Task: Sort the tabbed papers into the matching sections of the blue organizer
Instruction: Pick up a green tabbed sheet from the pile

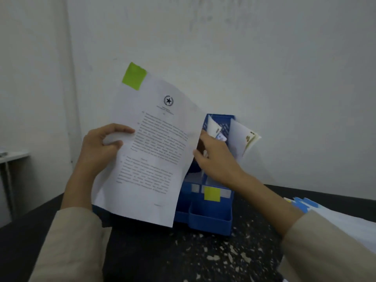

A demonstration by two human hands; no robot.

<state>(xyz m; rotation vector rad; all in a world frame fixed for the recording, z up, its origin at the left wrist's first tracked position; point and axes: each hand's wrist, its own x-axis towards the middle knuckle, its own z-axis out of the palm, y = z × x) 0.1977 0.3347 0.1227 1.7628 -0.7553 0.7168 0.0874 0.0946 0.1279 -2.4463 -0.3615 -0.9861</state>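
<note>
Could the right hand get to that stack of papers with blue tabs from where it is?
Probably yes. The right hand is at the blue organizer, and the stack lies beside that forearm on the table with nothing between them.

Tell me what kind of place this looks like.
Probably a plain office or filing room: a printed sheet with a green tab, a blue organizer on a dark worn desk, and a stack of tabbed papers against bare white walls.
</note>
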